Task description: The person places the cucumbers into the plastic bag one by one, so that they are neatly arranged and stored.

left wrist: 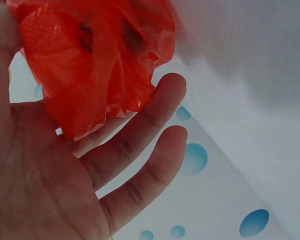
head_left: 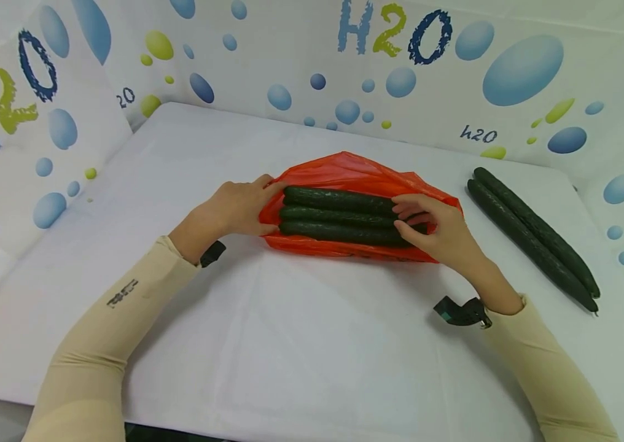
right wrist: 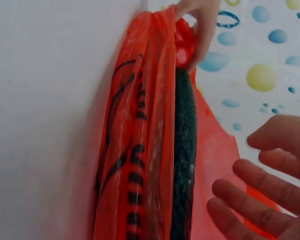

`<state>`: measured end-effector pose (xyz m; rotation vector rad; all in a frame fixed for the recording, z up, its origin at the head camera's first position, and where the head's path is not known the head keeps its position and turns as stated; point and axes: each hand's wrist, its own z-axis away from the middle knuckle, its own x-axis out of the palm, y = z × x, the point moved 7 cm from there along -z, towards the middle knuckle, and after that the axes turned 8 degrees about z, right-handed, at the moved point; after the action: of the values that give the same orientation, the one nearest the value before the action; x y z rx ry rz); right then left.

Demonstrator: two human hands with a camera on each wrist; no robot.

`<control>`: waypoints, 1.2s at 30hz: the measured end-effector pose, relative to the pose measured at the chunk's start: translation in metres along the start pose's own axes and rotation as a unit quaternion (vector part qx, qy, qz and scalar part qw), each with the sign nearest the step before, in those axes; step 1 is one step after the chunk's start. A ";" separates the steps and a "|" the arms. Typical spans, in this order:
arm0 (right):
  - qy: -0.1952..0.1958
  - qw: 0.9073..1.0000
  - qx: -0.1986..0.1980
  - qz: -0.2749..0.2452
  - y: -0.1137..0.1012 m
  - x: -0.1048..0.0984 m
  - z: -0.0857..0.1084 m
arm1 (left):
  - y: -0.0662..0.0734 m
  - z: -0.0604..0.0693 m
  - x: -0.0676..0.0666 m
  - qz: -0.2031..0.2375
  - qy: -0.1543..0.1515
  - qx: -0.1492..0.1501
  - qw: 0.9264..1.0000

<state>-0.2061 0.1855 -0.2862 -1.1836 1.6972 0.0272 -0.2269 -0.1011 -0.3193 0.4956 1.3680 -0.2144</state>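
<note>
Three dark green cucumbers lie side by side in a red plastic bag, whose opening faces up. My left hand holds the bag's left end, with thumb and index finger at its edge. In the left wrist view, crumpled red plastic lies between the thumb and the extended fingers. Over the right ends of the cucumbers is my right hand, its fingers spread and slightly bent. The right wrist view shows a gap between these fingers and the nearest cucumber.
Two more cucumbers lie together, slanting, on the white table to the right of the bag. Behind the table stands a white backdrop printed with blue and green bubbles.
</note>
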 end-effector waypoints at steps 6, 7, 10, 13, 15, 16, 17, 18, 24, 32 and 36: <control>0.091 0.995 0.031 -0.026 0.005 -0.026 0.007 | -0.001 0.000 0.000 -0.002 -0.002 -0.003 1.000; 0.103 0.994 0.037 -0.025 0.006 -0.030 0.008 | -0.001 0.000 0.000 -0.002 -0.002 -0.002 1.000; 0.131 0.990 0.047 -0.024 0.007 -0.041 0.011 | -0.001 0.000 0.000 -0.003 -0.001 -0.003 1.000; 0.168 0.984 0.045 -0.035 0.009 -0.053 0.016 | 0.000 -0.001 0.000 -0.001 0.000 -0.003 1.000; 0.201 0.977 0.047 -0.054 0.010 -0.061 0.019 | 0.000 -0.001 0.001 -0.001 0.001 -0.001 1.000; 0.217 0.973 0.047 -0.059 0.012 -0.064 0.020 | 0.000 -0.001 0.001 -0.001 0.001 0.000 1.000; 0.230 0.970 0.049 -0.066 0.013 -0.067 0.022 | 0.001 -0.001 0.001 0.000 0.002 0.000 1.000; 0.242 0.966 0.052 -0.068 0.014 -0.070 0.023 | 0.001 -0.001 0.001 0.001 0.001 0.000 1.000; 0.271 0.960 0.062 -0.041 0.033 -0.078 0.028 | 0.000 -0.001 0.001 -0.002 0.000 -0.001 1.000; 0.259 0.951 0.150 -0.074 0.080 -0.084 0.037 | 0.000 -0.001 0.002 0.008 -0.003 -0.002 1.000; 0.231 0.945 0.225 -0.059 0.107 -0.086 0.046 | 0.000 -0.001 0.002 0.014 -0.005 -0.002 1.000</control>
<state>-0.2491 0.3235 -0.2969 -0.9822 1.8900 -0.7284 -0.2278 -0.1006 -0.3219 0.5092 1.3515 -0.1900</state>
